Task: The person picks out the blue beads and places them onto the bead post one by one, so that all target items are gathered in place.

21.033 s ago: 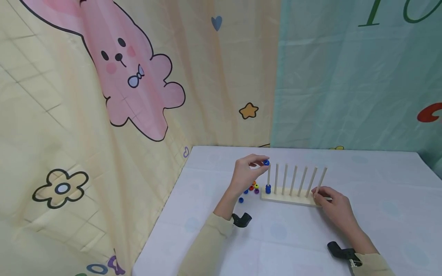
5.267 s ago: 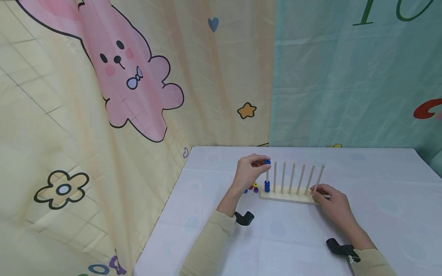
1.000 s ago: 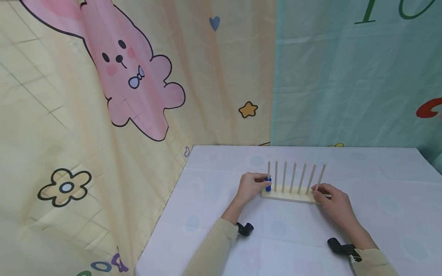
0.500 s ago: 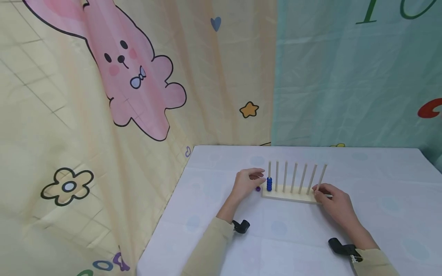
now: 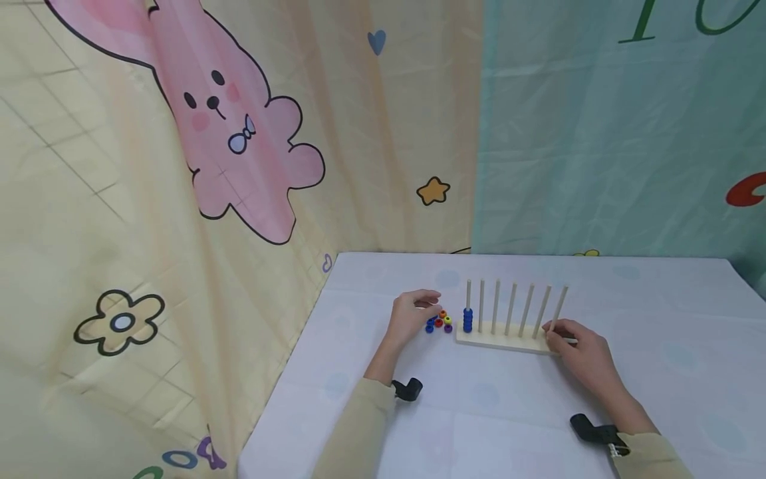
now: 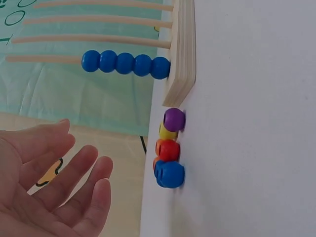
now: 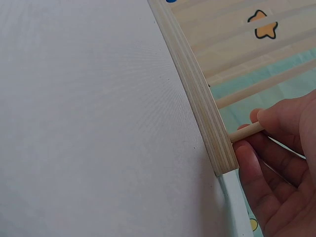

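A wooden peg rack with several upright pegs stands on the table. Its leftmost peg carries a stack of several blue beads; the other pegs are bare. My right hand pinches the rightmost peg low down, with fingers by the base end. Nothing is in my left hand, whose fingers are loosely bent, thumb apart, above and left of the loose beads. These lie beside the rack's left end: a purple bead, a yellow bead, red beads, orange ones and blue beads.
A white cloth covers the table. Behind it hangs a printed curtain, and another side of it runs along the table's left edge. Each wrist wears a black camera mount.
Over the span, the blue stack on the left peg has grown. In the last second my left hand let go of the top bead and drew back left, uncovering the loose beads. The right hand stays put.
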The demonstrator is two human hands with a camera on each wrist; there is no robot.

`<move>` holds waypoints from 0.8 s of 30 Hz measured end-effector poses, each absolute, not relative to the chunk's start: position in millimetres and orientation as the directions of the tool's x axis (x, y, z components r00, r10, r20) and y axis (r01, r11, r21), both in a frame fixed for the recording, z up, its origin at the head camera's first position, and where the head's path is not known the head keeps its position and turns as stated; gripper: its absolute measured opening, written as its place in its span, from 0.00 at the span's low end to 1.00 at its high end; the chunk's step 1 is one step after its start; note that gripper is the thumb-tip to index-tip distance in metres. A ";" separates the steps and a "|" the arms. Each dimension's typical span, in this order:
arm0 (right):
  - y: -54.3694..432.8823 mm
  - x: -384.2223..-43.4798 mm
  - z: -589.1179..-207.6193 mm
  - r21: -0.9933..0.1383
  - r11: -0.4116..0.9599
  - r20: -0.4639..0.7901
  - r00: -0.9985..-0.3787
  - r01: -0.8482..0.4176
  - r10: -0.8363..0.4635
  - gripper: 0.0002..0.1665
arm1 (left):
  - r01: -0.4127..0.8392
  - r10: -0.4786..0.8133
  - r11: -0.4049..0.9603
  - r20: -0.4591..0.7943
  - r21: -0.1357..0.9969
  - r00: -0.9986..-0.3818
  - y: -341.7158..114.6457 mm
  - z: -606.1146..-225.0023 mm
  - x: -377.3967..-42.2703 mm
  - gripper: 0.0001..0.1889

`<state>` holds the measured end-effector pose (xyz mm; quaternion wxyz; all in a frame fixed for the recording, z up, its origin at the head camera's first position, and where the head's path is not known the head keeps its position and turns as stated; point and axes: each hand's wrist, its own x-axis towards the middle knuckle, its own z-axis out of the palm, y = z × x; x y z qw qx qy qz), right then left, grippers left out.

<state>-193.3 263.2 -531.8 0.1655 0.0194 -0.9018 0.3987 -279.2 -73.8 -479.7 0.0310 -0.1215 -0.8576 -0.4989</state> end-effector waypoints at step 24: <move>262.0 -193.1 -531.7 -0.713 0.684 0.309 -0.946 -0.158 0.104 0.13 | 0.130 0.222 0.494 0.020 0.859 -0.975 -100.3 -510.4 -280.3 0.13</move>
